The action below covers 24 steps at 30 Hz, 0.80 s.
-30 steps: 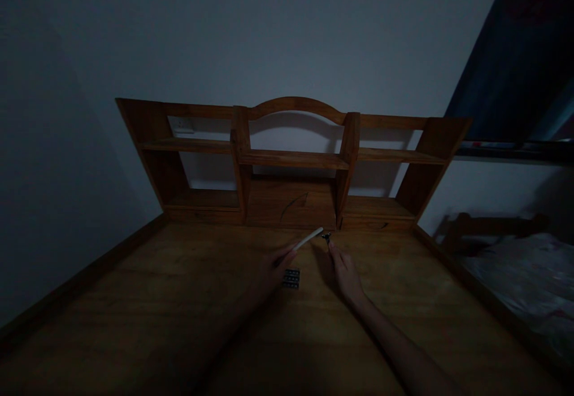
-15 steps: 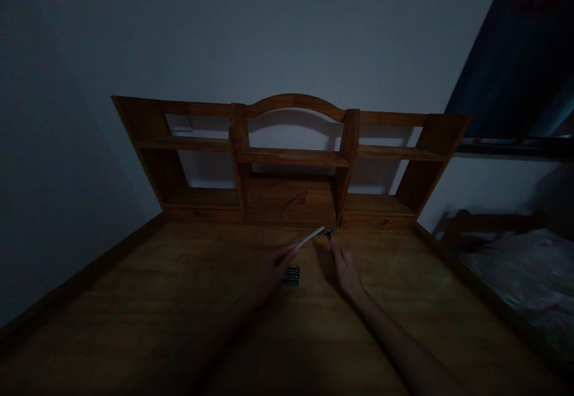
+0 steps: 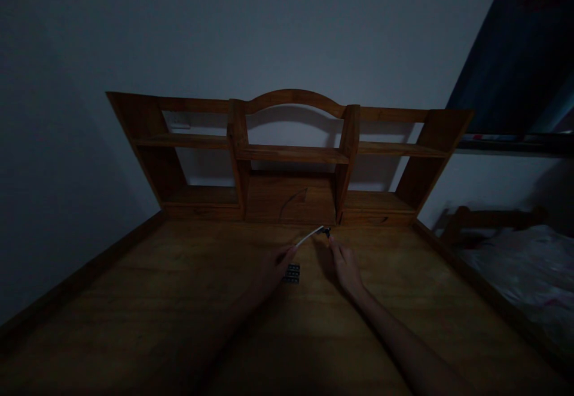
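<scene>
In dim light my left hand [image 3: 272, 269] is closed on the lower end of a thin white stick-like tool [image 3: 308, 236] that slants up to the right. My right hand [image 3: 344, 267] pinches a small dark piece [image 3: 326, 231] at the tool's upper tip. Both hands hover over a wooden desk [image 3: 179, 300]. A small dark block with rows of pale dots [image 3: 292, 273] lies on the desk just right of my left hand.
A wooden shelf unit [image 3: 291, 155] with an arched top stands at the back of the desk against a pale wall. Raised wooden edges run along both desk sides. At the right, a bed with a pale cover [image 3: 524, 270] and a dark curtain [image 3: 520, 55].
The hands and the white tool have barely moved. The view has shifted slightly, so the shelf sits a little higher and wider in frame.
</scene>
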Each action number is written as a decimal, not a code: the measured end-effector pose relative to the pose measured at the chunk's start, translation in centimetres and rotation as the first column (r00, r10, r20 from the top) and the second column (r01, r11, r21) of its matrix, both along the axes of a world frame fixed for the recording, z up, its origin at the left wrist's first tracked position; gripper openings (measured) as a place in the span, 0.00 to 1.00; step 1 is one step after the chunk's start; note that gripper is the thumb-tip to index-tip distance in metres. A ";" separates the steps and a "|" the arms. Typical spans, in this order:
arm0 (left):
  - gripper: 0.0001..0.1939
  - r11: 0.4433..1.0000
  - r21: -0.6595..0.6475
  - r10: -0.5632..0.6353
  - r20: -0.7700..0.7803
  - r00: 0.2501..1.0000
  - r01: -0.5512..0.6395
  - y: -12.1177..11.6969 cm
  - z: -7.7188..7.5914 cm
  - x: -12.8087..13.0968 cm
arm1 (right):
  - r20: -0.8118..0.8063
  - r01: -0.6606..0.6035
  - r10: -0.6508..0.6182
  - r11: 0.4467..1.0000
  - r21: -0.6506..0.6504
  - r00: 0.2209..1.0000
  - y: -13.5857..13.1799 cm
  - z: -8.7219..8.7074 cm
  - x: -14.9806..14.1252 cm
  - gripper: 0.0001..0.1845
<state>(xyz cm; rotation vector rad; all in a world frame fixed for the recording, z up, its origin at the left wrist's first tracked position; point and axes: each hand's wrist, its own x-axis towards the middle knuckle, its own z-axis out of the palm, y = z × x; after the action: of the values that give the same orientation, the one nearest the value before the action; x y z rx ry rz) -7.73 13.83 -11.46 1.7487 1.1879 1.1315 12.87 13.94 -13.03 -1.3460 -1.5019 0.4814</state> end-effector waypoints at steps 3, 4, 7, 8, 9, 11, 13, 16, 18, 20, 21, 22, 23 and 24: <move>0.22 0.999 0.006 0.040 -0.032 0.999 -0.040 0.1 -0.2 0.0 | 0.009 -0.013 0.013 1.000 -0.007 1.000 -0.1 0.3 0.0 0.31; 0.22 0.999 0.005 0.044 -0.034 0.998 -0.044 0.1 -0.2 0.0 | 0.011 -0.007 0.007 1.000 -0.009 1.000 -0.1 0.3 0.0 0.31; 0.21 1.000 0.005 0.012 -0.016 1.000 -0.012 0.0 -0.2 -0.2 | 0.013 0.008 -0.008 1.000 -0.007 1.000 0.1 0.2 -0.1 0.31; 0.21 1.000 0.008 0.000 -0.010 1.000 0.000 0.0 -0.1 -0.2 | 0.014 0.012 -0.012 1.000 -0.003 1.000 0.1 0.1 -0.1 0.32; 0.21 1.000 0.012 -0.005 -0.007 1.000 0.005 0.0 -0.1 -0.2 | 0.015 0.016 -0.016 1.000 0.001 1.000 0.2 0.1 -0.1 0.32; 0.21 1.000 0.019 -0.007 -0.010 1.000 0.007 0.0 -0.2 -0.2 | 0.013 0.014 -0.014 1.000 0.007 1.000 0.3 0.0 -0.1 0.32; 0.21 1.000 0.020 -0.011 -0.002 1.000 0.011 0.0 -0.3 -0.1 | 0.006 0.006 -0.006 1.000 0.007 1.000 0.3 -0.1 -0.1 0.32; 0.21 0.999 0.007 -0.043 0.032 0.999 0.043 0.0 -0.3 0.0 | 0.007 0.000 0.000 1.000 0.010 1.000 0.3 -0.1 0.0 0.31; 0.21 0.998 -0.001 -0.066 0.038 0.997 0.066 0.0 -0.2 0.0 | 0.021 -0.003 0.003 1.000 0.016 1.000 0.3 -0.1 0.0 0.30; 0.22 0.998 0.011 -0.065 0.030 0.997 0.064 -0.1 0.0 0.0 | 0.028 -0.001 0.001 1.000 0.016 1.000 0.3 -0.1 0.0 0.30; 0.21 0.999 0.024 -0.050 0.028 0.998 0.049 -0.2 0.1 0.0 | 0.025 0.002 -0.002 1.000 0.011 1.000 0.4 -0.1 0.0 0.30; 0.21 0.999 0.036 -0.029 0.030 0.999 0.028 -0.2 0.1 0.0 | 0.019 0.005 -0.005 1.000 0.006 1.000 0.4 -0.1 -0.1 0.30; 0.21 0.999 0.041 -0.016 0.037 0.999 0.014 -0.2 0.1 0.0 | 0.014 0.005 -0.005 1.000 0.003 1.000 0.4 -0.1 -0.1 0.29; 0.21 0.999 0.040 -0.005 0.048 0.999 0.003 -0.2 0.1 0.0 | 0.011 0.002 -0.002 1.000 0.002 1.000 0.3 -0.1 -0.1 0.29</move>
<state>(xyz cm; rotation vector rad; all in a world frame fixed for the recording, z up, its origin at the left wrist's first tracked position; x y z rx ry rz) -7.77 13.64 -11.38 1.7427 1.1395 1.1957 12.76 14.29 -13.14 -1.3506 -1.5098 0.4713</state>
